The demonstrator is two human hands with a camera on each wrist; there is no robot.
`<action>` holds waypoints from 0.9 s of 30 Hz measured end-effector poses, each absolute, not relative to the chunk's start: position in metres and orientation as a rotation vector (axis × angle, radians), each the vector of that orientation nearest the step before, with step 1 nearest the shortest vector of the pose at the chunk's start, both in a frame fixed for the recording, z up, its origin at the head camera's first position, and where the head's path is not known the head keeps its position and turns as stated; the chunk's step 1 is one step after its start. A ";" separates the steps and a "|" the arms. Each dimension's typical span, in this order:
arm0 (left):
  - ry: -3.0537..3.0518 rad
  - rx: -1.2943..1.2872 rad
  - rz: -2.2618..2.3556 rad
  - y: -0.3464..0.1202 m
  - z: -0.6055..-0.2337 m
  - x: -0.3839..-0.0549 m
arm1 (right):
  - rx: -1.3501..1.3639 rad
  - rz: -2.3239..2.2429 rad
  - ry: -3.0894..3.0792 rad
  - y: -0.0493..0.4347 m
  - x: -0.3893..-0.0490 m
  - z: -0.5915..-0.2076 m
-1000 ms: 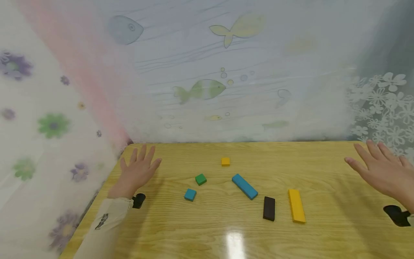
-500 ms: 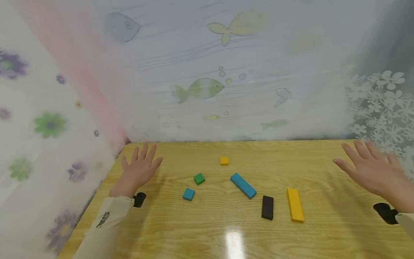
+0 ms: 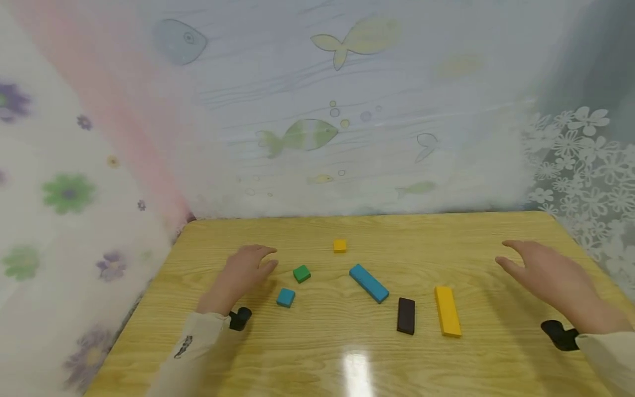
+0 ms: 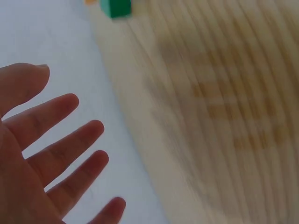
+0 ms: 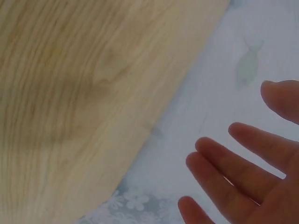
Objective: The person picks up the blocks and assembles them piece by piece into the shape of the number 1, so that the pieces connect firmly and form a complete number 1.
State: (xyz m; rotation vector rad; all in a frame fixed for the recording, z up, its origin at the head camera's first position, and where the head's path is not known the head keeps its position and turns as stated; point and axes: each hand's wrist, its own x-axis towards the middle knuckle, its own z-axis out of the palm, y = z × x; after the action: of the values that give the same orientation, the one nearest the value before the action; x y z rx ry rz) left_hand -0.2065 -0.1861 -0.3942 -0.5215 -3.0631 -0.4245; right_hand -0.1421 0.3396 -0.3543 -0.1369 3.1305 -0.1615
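My left hand (image 3: 241,278) hovers over the left part of the table, empty, fingers loosely extended. Closest to it are a small green block (image 3: 301,273) and a small blue block (image 3: 285,298), both just to its right. In the left wrist view the fingers are spread, and the green block shows at the top edge. Over the right side hangs my right hand (image 3: 553,281), also empty, its fingers relaxed and apart in the right wrist view. The long yellow block (image 3: 448,311) is nearest to it, lying to its left.
Between the hands lie a long blue block (image 3: 369,283), a black block (image 3: 405,316) and, farther back, a small yellow block (image 3: 339,246). The wooden table (image 3: 278,358) meets a wall (image 3: 278,204) with fish drawings behind and a flowered wall (image 3: 119,220) on the left.
Both hands have moved inward, the left to the right and the right to the left, and tilted from flat and spread. The blocks keep their arrangement; the head view has shifted slightly.
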 end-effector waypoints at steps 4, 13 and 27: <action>-3.029 -0.572 -0.694 -0.161 -0.397 -0.199 | -0.132 -0.363 3.062 0.329 -0.137 -0.356; -3.006 -0.689 -0.872 -0.116 -0.412 -0.181 | -0.168 -0.653 3.030 0.291 -0.125 -0.375; -3.031 -0.719 -1.107 -0.059 -0.422 -0.156 | -0.234 -0.937 2.780 0.251 -0.123 -0.383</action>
State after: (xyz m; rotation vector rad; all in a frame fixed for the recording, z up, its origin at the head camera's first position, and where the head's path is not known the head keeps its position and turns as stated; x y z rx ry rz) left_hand -0.1557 -0.0593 -0.4223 -0.7193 -3.0305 -1.1072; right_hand -0.1234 0.2510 -0.3831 -0.2335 2.7803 -0.9368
